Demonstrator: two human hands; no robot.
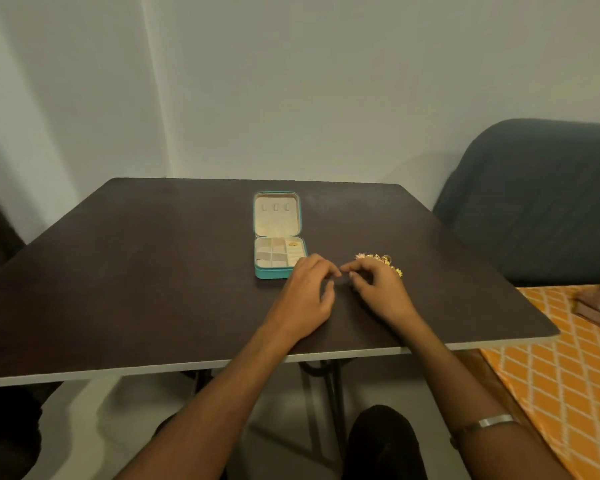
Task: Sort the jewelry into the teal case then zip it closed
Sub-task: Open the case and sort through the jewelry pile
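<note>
dark table (153,271) by a pale wall; one open teal case (280,258) just beyond the left hand (307,292), one gold jewelry pile (381,260) behind the right hand (378,289) (fingertips meeting, what they pinch unclear).

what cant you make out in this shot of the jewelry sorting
Head view only:
- Whatever the left hand and right hand pinch between their fingertips: too small.
- Jewelry pile: partly hidden behind the right hand; pieces too blurred to count.
- Gold item in the teal case, far right compartment: too small to identify.
- Case zipper: not discernible.
</note>
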